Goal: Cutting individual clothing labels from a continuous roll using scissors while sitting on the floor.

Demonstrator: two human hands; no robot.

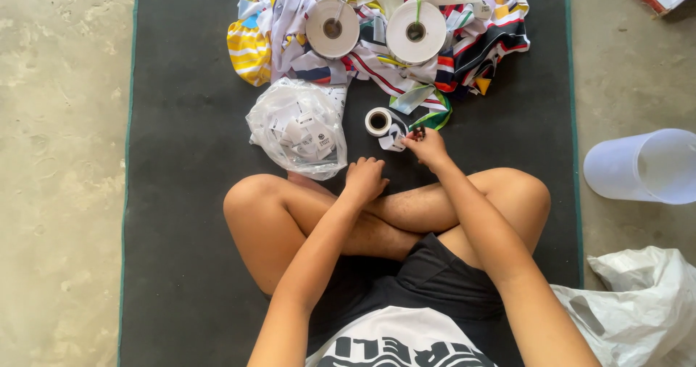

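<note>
Right hand (pixel 428 146) pinches a small dark tool against the label strip (pixel 394 139) beside the small roll (pixel 378 121); left hand (pixel 365 179), loosely curled and empty, would best steady the strip.

A person sat cross-legged on a dark mat (pixel 181 193). The left hand (pixel 365 179) rested loosely curled on the crossed shins. The right hand (pixel 428 148) pinched a white strip (pixel 394 139) trailing from a small tape roll (pixel 378 121). A clear bag of labels (pixel 299 128) lay just beside them. Two large white rolls (pixel 333 27) (pixel 416 32) sat on a pile of striped cloth (pixel 464 48) at the mat's far edge.
</note>
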